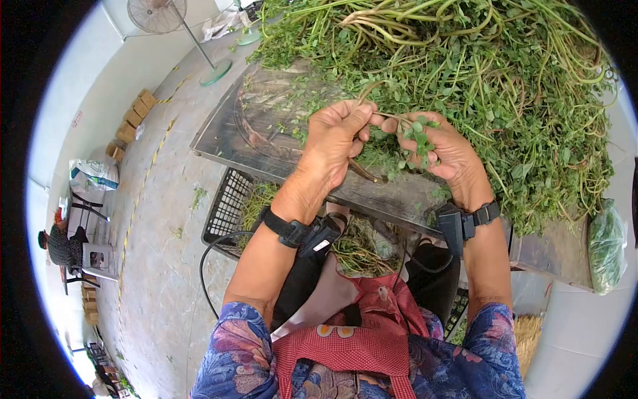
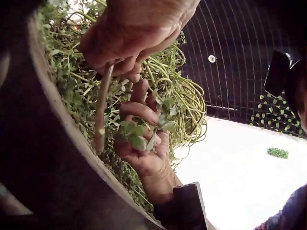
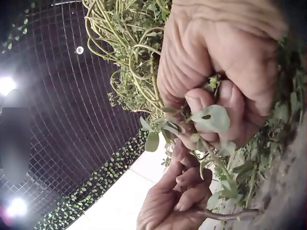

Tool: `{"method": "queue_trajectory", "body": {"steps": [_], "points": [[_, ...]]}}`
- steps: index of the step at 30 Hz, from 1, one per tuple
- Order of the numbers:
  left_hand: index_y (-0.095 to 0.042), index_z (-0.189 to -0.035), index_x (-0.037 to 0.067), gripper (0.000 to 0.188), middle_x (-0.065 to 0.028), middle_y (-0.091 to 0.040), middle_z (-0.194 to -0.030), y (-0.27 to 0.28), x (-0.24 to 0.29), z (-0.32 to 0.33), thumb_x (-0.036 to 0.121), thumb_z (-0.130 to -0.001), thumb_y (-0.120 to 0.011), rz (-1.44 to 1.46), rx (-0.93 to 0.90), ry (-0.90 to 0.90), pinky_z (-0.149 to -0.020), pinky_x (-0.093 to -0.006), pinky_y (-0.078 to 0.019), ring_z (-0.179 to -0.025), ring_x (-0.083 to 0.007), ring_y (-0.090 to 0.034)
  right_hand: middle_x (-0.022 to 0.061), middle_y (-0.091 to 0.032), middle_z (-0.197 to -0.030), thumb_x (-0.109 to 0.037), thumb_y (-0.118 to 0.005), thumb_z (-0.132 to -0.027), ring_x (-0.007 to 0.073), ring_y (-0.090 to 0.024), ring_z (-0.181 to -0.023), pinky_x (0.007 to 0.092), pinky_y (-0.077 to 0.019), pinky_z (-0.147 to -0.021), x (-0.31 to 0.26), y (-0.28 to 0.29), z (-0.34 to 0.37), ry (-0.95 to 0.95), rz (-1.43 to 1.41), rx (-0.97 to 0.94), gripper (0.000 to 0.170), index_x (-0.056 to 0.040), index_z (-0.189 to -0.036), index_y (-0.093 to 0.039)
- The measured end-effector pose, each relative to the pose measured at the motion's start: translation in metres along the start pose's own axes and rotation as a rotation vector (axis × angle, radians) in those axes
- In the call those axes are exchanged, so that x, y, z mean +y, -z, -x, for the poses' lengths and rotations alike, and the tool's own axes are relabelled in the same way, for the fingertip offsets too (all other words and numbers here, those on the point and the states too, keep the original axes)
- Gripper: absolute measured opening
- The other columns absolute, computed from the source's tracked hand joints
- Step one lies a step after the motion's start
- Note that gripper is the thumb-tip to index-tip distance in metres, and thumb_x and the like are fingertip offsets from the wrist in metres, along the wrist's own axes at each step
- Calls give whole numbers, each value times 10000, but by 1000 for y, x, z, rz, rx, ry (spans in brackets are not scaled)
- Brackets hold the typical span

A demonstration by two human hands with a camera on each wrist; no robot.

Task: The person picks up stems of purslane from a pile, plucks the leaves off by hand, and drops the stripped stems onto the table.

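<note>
Over the table's near edge, my left hand (image 1: 339, 136) grips a brownish plant stem (image 2: 102, 105), its thick cut end sticking out below the fist. The stem runs across to my right hand (image 1: 442, 143), whose curled fingers and thumb pinch its leafy part. Small rounded green leaves (image 3: 211, 119) hang out between the right fingers. Both hands are close together, fingertips almost meeting. Behind them a large heap of purslane-like greens (image 1: 478, 100) covers much of the dark wooden table (image 1: 392, 203), with long pale stems on top.
Below the table's edge stands a black plastic crate (image 1: 226, 206) with greens in it. A bagged bundle of greens (image 1: 605, 246) lies at the table's right end. A standing fan (image 1: 216, 72) and cardboard boxes (image 1: 133, 116) are on the left, where a seated person (image 1: 63, 243) also shows.
</note>
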State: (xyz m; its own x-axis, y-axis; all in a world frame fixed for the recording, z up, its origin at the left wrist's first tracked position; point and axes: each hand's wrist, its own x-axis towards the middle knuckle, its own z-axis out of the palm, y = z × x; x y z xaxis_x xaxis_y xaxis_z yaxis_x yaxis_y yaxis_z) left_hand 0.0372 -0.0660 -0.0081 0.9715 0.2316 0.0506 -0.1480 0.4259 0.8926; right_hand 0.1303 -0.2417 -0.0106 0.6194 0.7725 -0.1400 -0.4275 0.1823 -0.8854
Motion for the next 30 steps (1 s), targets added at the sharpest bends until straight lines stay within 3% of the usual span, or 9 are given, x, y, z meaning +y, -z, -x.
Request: {"method": "queue_trajectory", "body": {"steps": [2,4,7,11,14,25,30], "points": [[-585,-902,7,136,-41,-629,-784,0,0,1,140,-875,-587,-26,6,-5,-381,-134,-310,-563,-34,-470,101,-632,-919,-135,-637,-831,81,-555,-671,161,-415,-448,3,5,-2,-22,-47,-29,244,-18,-1036,-573],[-583,-899,11,132,-42,-627,-783,-1,0,1,142,-879,-581,-22,22,-18,-384,-134,-312,-562,-32,-467,93,-625,-877,-129,-585,-854,65,-524,-576,149,-395,-432,-3,-9,2,73,26,5,196,-2,-1002,-571],[-580,-910,12,134,-45,-629,-791,-4,2,2,143,-884,-575,-28,86,-58,-382,-136,-310,-558,-30,-464,72,-603,-803,-114,-549,-842,50,-456,-472,148,-377,-408,-9,-6,1,33,34,-40,167,9,-951,-577],[-578,-927,6,143,-56,-633,-798,4,12,1,143,-889,-569,-19,133,-107,-378,-141,-306,-550,-29,-461,58,-575,-732,-109,-559,-812,41,-387,-410,146,-345,-381,-12,5,-2,94,30,42,159,17,-905,-584],[-577,-933,0,149,-69,-635,-804,5,14,1,142,-891,-566,-32,127,-106,-372,-144,-301,-539,-29,-459,45,-544,-680,-110,-564,-796,40,-390,-420,138,-325,-370,-9,7,-2,112,-116,-56,154,12,-886,-592],[-582,-902,10,145,-69,-650,-821,1,9,2,154,-883,-580,-68,117,-100,-380,-135,-297,-542,-23,-464,-25,-514,-651,-176,-625,-809,22,-378,-436,152,-286,-379,-10,-21,1,122,344,164,232,-19,-975,-660],[-586,-894,17,142,-59,-652,-814,-1,9,3,159,-880,-586,-80,114,-108,-396,-130,-300,-547,-19,-460,-41,-503,-623,-210,-650,-789,21,-367,-438,179,-251,-387,-11,-24,3,164,597,147,207,-28,-887,-673]]}}
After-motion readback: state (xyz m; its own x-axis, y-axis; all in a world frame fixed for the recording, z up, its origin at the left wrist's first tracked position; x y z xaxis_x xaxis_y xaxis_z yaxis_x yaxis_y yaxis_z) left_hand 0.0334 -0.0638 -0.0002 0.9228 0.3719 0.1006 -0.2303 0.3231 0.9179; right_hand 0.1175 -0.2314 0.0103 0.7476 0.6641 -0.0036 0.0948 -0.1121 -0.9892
